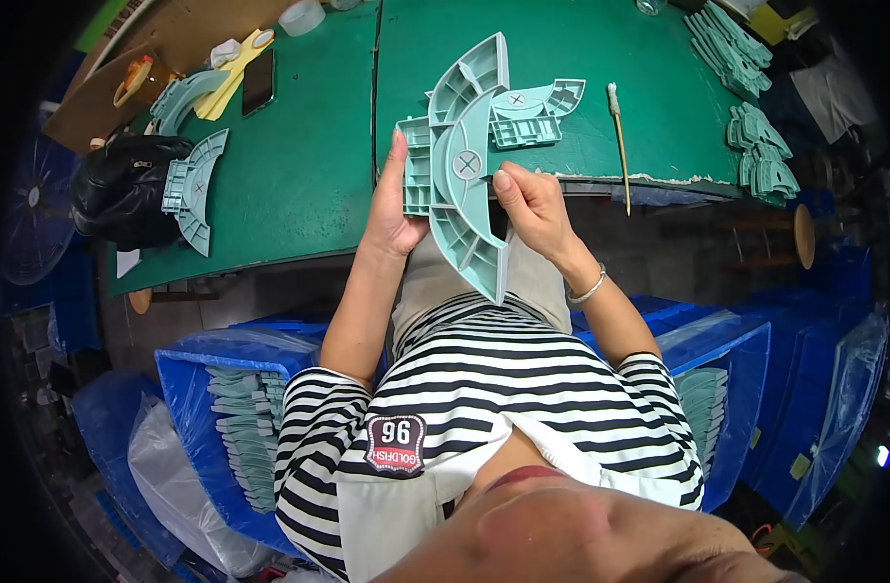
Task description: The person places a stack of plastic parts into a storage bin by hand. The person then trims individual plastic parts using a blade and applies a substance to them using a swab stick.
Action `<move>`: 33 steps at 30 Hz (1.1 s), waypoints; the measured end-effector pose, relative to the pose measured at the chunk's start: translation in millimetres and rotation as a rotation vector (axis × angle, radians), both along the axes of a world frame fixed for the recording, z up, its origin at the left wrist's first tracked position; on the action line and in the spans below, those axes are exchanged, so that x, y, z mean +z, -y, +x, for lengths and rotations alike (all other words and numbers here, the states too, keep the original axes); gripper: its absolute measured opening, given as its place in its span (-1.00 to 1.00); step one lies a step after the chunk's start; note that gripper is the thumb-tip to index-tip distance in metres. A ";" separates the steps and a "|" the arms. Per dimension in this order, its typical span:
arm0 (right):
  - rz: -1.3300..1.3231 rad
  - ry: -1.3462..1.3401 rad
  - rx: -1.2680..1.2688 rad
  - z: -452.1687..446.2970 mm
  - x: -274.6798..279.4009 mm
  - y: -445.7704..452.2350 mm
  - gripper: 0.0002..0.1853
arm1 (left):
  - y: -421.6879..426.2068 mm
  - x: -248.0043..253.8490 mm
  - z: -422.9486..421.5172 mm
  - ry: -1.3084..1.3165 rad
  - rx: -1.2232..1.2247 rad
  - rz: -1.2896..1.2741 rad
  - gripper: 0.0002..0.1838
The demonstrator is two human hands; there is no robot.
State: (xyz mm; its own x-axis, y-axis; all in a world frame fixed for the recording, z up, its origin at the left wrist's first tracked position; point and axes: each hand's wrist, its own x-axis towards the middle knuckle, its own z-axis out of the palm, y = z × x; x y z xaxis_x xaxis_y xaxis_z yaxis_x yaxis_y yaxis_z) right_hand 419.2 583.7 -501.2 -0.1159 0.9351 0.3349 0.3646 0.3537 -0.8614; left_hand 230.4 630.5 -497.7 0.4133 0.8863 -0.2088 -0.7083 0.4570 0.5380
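Note:
A pale green curved plastic part [469, 194], with a round crossed mark at its middle, is held up over the front edge of the green table [299, 194]. My left hand [396, 209] grips its ribbed left side, thumb pointing up. At its right edge, my right hand [534, 206] is closed in a pinch, the thumb near the rim; what the fingertips hold is too small to make out. Behind the held part, a similar part [527, 117] lies on the table. To the right lies a thin wooden stick [618, 136] with a whitish tip.
Stacked green parts [732, 49] and more [761, 151] lie at the right. On the left are a phone [258, 82], yellow paper [226, 85], a black bag [124, 189] and another part [198, 189]. Blue bins [187, 428] of parts stand on both sides of me.

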 end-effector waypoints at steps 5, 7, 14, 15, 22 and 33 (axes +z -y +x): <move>0.011 0.041 0.039 2.5 0.0 3.5 -0.56 | -3.7 -9.3 0.4 -0.015 -0.013 -0.032 -0.48; 0.006 0.039 0.065 4.1 -3.8 4.2 -0.56 | -3.8 -9.8 1.5 -0.039 0.011 -0.038 -0.48; -0.392 -0.483 0.332 14.4 -9.7 5.6 -0.53 | -9.3 -7.1 -2.7 -0.041 0.047 -0.040 -0.53; -0.463 -0.589 0.366 20.2 -13.0 4.0 -0.60 | -11.6 -9.7 -5.1 -0.046 0.046 -0.040 -0.53; -0.282 -0.275 0.154 -6.4 -20.6 2.9 -0.76 | -7.3 -2.2 0.9 -0.145 0.105 0.082 -0.52; -0.213 -0.413 -0.135 18.7 -16.2 10.5 -0.67 | -10.6 0.5 -10.6 -0.198 0.182 0.097 -0.50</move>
